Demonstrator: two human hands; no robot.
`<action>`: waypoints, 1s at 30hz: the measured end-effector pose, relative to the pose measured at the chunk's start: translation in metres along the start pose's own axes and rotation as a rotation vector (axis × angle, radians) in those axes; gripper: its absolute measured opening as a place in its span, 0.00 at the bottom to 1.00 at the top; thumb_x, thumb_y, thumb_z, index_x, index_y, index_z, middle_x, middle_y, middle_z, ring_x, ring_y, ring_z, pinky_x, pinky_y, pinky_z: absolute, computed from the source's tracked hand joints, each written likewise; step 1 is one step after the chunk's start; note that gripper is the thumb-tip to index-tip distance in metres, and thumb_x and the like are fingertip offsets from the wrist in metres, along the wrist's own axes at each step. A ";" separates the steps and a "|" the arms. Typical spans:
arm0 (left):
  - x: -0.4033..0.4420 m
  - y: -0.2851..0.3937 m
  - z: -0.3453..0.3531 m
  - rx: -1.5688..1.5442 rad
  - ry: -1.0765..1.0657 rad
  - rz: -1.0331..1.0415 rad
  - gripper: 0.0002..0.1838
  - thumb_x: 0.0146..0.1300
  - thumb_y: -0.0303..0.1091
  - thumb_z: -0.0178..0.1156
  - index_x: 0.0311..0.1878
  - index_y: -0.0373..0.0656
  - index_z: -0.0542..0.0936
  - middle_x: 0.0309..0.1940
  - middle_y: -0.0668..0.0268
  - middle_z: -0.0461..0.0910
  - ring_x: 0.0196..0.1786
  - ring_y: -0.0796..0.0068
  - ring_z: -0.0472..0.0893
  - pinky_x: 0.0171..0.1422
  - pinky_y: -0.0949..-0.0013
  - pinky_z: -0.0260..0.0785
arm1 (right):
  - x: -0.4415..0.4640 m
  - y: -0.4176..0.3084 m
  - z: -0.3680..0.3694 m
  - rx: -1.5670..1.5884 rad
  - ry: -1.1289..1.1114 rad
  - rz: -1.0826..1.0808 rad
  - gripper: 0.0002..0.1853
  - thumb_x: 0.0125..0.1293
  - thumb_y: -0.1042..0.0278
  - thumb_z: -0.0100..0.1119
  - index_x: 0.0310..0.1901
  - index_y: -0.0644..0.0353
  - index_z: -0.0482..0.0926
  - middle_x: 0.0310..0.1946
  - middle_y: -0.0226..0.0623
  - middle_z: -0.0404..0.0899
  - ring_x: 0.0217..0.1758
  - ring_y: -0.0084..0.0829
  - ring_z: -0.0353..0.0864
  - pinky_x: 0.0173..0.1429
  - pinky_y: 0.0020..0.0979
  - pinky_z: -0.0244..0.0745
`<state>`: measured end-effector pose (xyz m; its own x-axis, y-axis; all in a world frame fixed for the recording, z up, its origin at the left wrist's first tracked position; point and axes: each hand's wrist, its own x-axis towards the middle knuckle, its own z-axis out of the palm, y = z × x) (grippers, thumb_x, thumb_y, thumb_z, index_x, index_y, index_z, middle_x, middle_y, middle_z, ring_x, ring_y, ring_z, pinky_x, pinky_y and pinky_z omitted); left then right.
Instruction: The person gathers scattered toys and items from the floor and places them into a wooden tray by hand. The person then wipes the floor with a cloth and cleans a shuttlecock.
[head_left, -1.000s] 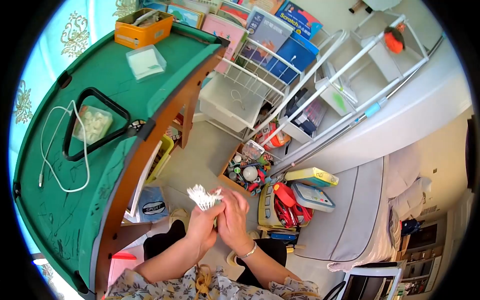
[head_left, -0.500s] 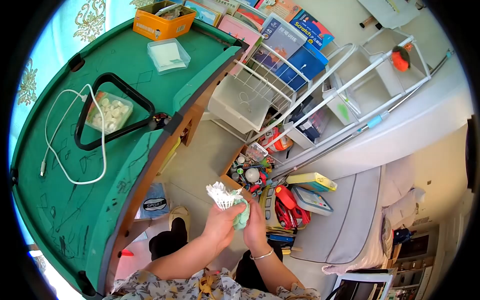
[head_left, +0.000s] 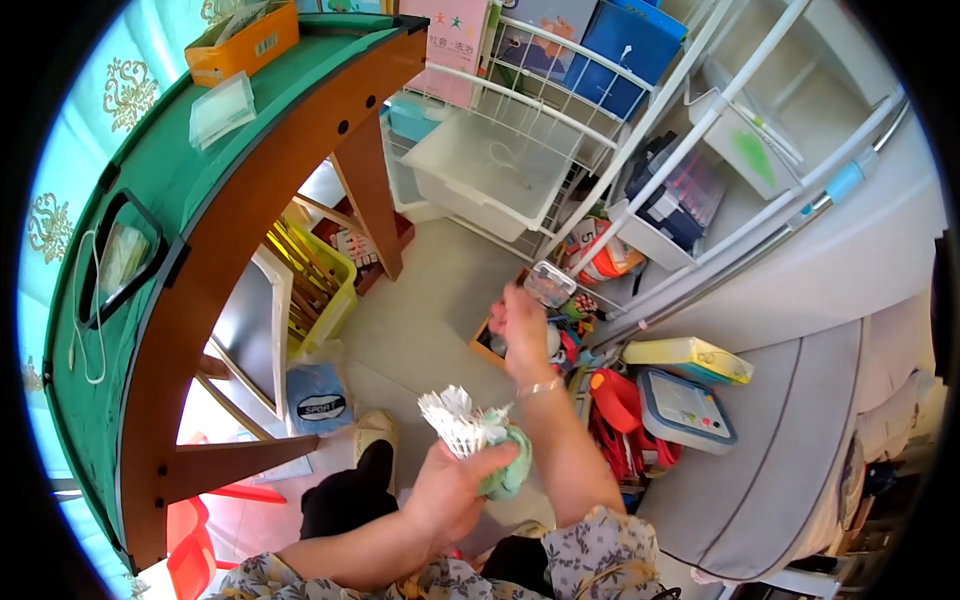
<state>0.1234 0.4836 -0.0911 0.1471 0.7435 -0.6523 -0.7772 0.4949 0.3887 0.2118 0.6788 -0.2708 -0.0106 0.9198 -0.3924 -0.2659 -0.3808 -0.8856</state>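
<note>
My left hand [head_left: 445, 495] is closed around a worn white shuttlecock [head_left: 460, 420] and a light green cloth [head_left: 510, 465]. The frayed feathers point up and to the left, while the cloth bunches at the lower end, beside my thumb. My right hand [head_left: 522, 330] is stretched forward over a small wooden box [head_left: 487, 345] of mixed small items on the floor. Its fingers are loosely bent and apart, with nothing visible in them. Just right of those fingers is a clear plastic container [head_left: 550, 285]. My right hand and forearm hide part of the box.
A toy-size pool table [head_left: 215, 200] with a green top stands at left. White wire racks [head_left: 600, 160] with bins and books rise ahead. To the right are a red toy bag [head_left: 620, 400], a blue-framed board [head_left: 685, 410] and a grey padded seat [head_left: 790, 430].
My right hand has let go of the green cloth and moved forward to the wooden box. My left hand keeps the shuttlecock and cloth. The view has shifted toward the racks.
</note>
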 end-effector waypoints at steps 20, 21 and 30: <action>-0.004 0.013 -0.002 -0.078 0.007 -0.017 0.14 0.61 0.21 0.61 0.51 0.39 0.77 0.42 0.65 0.81 0.46 0.72 0.80 0.52 0.66 0.72 | 0.141 -0.051 0.034 0.387 0.257 0.074 0.10 0.64 0.77 0.48 0.45 0.72 0.68 0.37 0.51 0.77 0.36 0.45 0.83 0.35 0.33 0.85; -0.005 0.012 -0.003 -0.082 0.000 -0.020 0.14 0.61 0.21 0.61 0.51 0.39 0.77 0.42 0.65 0.81 0.46 0.72 0.80 0.52 0.66 0.72 | 0.124 -0.055 0.034 0.360 0.256 0.080 0.09 0.63 0.77 0.48 0.43 0.72 0.69 0.36 0.51 0.77 0.35 0.44 0.83 0.34 0.32 0.85; -0.002 -0.003 -0.004 -0.030 -0.029 0.015 0.17 0.61 0.25 0.63 0.54 0.38 0.76 0.44 0.65 0.81 0.46 0.72 0.80 0.53 0.65 0.71 | 0.045 -0.047 -0.015 0.117 0.180 0.186 0.17 0.63 0.75 0.52 0.53 0.70 0.68 0.44 0.54 0.76 0.36 0.43 0.84 0.30 0.31 0.84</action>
<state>0.1229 0.4789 -0.0940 0.1529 0.7639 -0.6269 -0.7974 0.4701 0.3784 0.2385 0.7367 -0.2509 0.0989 0.7997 -0.5922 -0.3854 -0.5179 -0.7637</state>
